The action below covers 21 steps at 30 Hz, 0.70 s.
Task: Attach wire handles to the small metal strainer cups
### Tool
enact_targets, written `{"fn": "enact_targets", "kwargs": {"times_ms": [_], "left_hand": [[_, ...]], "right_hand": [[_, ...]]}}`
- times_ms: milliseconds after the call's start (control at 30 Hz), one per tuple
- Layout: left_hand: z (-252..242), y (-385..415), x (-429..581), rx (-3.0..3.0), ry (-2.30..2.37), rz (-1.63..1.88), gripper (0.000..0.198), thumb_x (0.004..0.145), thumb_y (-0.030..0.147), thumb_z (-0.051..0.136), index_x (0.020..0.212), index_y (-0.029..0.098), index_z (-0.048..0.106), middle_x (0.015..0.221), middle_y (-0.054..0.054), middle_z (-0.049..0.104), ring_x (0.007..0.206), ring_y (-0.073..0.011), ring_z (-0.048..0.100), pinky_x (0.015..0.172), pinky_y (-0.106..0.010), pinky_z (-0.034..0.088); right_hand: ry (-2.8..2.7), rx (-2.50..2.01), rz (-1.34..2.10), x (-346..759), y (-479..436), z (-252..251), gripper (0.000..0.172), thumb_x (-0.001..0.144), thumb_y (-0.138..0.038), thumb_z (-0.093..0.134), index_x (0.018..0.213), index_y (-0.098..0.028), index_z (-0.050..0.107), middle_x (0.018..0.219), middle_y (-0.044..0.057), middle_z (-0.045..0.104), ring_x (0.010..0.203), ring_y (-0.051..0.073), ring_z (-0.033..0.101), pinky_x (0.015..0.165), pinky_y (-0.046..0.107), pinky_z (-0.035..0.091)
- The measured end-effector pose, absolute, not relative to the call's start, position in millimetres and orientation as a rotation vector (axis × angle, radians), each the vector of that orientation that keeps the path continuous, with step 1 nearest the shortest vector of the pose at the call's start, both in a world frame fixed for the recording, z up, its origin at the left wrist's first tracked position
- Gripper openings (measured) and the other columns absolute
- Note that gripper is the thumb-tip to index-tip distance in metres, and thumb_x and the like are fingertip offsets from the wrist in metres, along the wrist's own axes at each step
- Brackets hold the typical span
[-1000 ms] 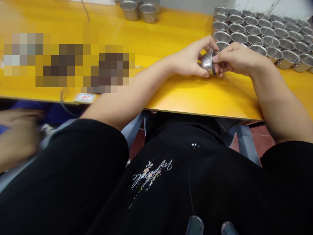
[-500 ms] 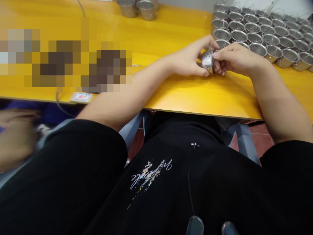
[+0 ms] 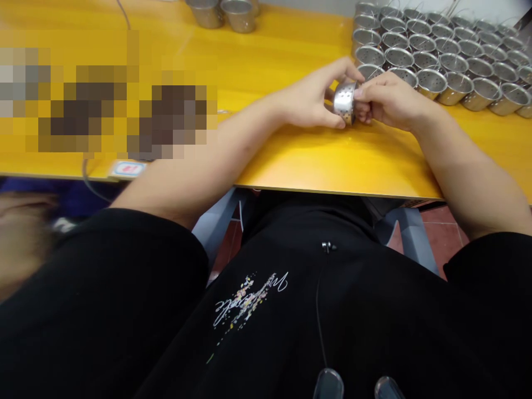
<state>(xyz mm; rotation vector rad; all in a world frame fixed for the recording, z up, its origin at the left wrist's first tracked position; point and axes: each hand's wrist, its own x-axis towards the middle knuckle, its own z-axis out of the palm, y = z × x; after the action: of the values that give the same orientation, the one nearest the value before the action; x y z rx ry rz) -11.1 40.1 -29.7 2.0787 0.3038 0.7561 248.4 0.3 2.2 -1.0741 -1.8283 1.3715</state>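
Note:
Over the yellow table (image 3: 291, 160), a small perforated metal strainer cup (image 3: 344, 103) lies tipped on its side, its rim facing right. My left hand (image 3: 310, 100) is closed around its body, thumb below and fingers above. At the rim, my right hand (image 3: 388, 101) pinches with thumb and bent fingers. Whether a thin wire sits in that pinch is too small to tell. The inside of the cup is turned away from view. Just behind my right hand stand rows of similar cups (image 3: 432, 82), many with thin wire loops sticking up.
Further metal cups (image 3: 239, 16) stand at the table's back. Toward the left, part of the view is pixelated. A small label (image 3: 128, 168) and a grey cable (image 3: 86, 172) are at the left front edge. Another person's blurred arm (image 3: 20, 244) shows at far left.
The whole view has shifted slightly, so the table and cups appear further left. Both hands keep their hold on the cup, which shows slightly more of its perforated side.

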Motion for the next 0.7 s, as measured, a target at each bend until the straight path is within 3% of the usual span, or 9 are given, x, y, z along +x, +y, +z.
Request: {"fn": "enact_targets", "kwargs": {"times_ms": [167, 333, 533, 700], "left_hand": [[-32.4, 46.2, -14.1, 2.054, 0.322, 0.805, 0.076, 0.077, 0.029, 0.104, 0.145, 0.030, 0.072, 0.153, -0.006, 0.085, 0.116, -0.0266, 0.081, 0.105, -0.045, 0.071], [-29.3, 46.1, -14.9, 2.096, 0.329, 0.758, 0.077, 0.079, 0.034, 0.104, 0.146, 0.026, 0.068, 0.146, -0.012, 0.087, 0.120, -0.0313, 0.084, 0.104, -0.048, 0.070], [-33.6, 60.6, -12.9, 2.169, 0.222, 0.726, 0.078, 0.083, 0.036, 0.105, 0.148, 0.029, 0.063, 0.136, -0.003, 0.093, 0.108, -0.0205, 0.075, 0.088, -0.035, 0.061], [-33.1, 65.1, -13.9, 2.237, 0.229, 0.685, 0.080, 0.089, 0.043, 0.103, 0.155, 0.032, 0.059, 0.120, 0.004, 0.094, 0.106, -0.0192, 0.069, 0.084, -0.034, 0.057]], "right_hand": [[-1.831, -1.070, 1.305, 243.7, 1.4, -4.8, 0.048, 0.091, -0.045, 0.097, 0.058, -0.027, 0.067, 0.069, 0.003, 0.055, 0.067, 0.019, 0.055, 0.073, 0.040, 0.044], [-1.865, -1.110, 1.288, 240.7, -1.9, -1.6, 0.052, 0.097, -0.046, 0.093, 0.060, -0.026, 0.064, 0.071, 0.002, 0.054, 0.067, 0.018, 0.057, 0.073, 0.039, 0.046], [-1.930, -1.177, 1.187, 244.1, -4.8, 9.7, 0.045, 0.098, -0.034, 0.085, 0.056, -0.028, 0.070, 0.067, 0.005, 0.059, 0.066, 0.020, 0.056, 0.072, 0.042, 0.042], [-1.961, -1.186, 1.189, 244.5, -5.5, 14.5, 0.043, 0.098, -0.031, 0.083, 0.056, -0.028, 0.070, 0.067, 0.005, 0.058, 0.066, 0.020, 0.054, 0.072, 0.044, 0.040]]}}
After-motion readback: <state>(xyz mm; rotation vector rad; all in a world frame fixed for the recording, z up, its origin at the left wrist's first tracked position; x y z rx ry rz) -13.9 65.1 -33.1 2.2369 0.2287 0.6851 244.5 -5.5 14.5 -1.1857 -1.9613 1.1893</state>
